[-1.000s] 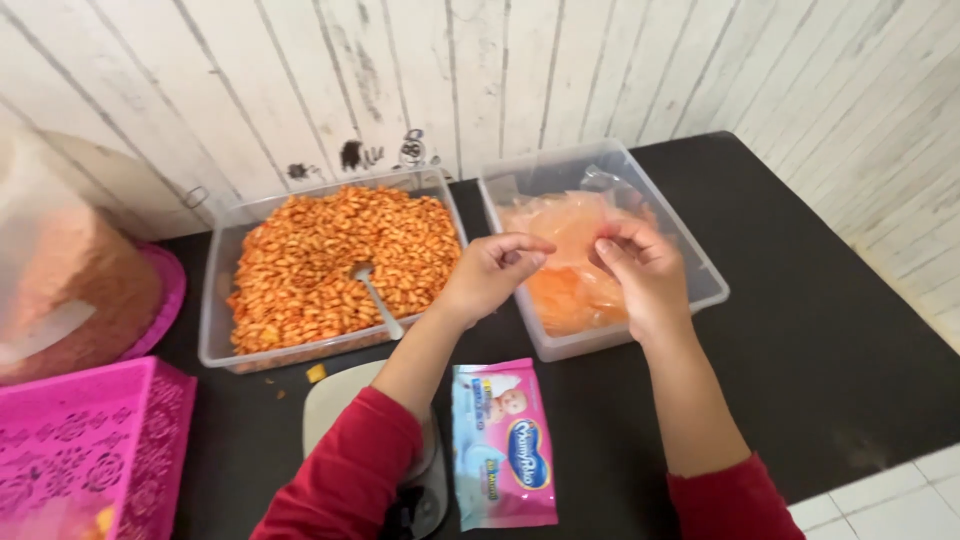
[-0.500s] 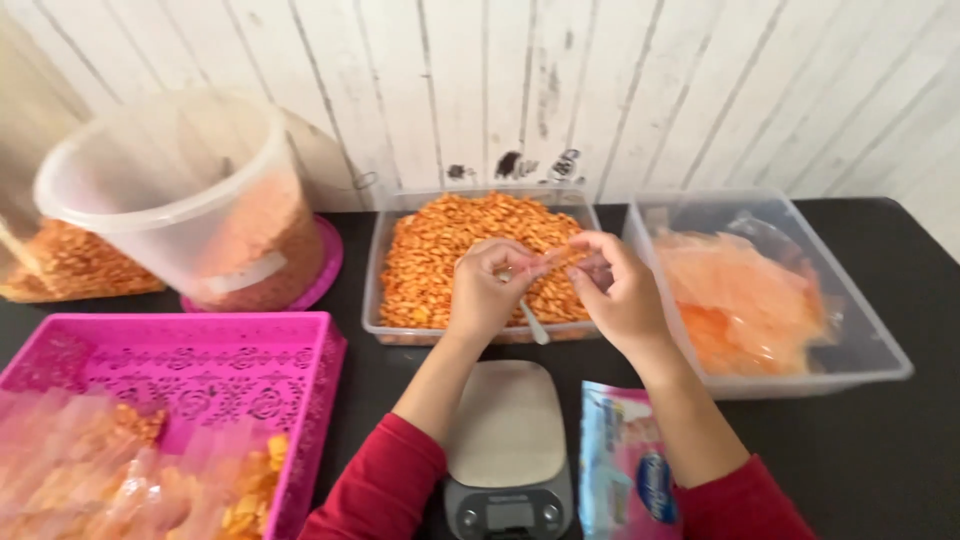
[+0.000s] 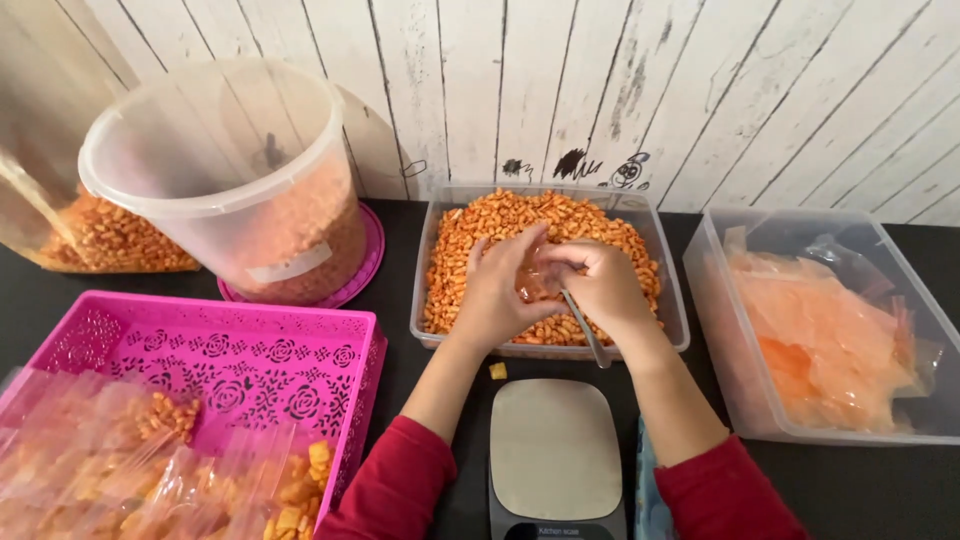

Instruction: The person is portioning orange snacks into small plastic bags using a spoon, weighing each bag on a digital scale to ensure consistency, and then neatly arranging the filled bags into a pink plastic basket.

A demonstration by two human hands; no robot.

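Observation:
My left hand [image 3: 497, 292] and my right hand [image 3: 603, 288] meet over a clear tub [image 3: 432, 262] filled with small orange snacks [image 3: 505, 222]. Both hands pinch a small clear plastic bag [image 3: 537, 281] between their fingers, just above the snacks. A spoon handle [image 3: 586, 336] sticks out of the tub below my right hand. A grey kitchen scale [image 3: 555, 450] sits in front of the tub, between my red-sleeved forearms.
To the right, a clear tub [image 3: 716, 330] holds several empty orange-tinted bags [image 3: 830, 330]. A pink basket [image 3: 225, 350] at the left holds filled bags [image 3: 150, 470]. Behind it stand a big clear bucket [image 3: 230, 170] on a pink lid [image 3: 362, 268] and a snack bag [image 3: 110, 240].
My hands have moved left from the tub of empty bags to above the snack tub, carrying one small bag. The view has swung left, showing the bucket and pink basket.

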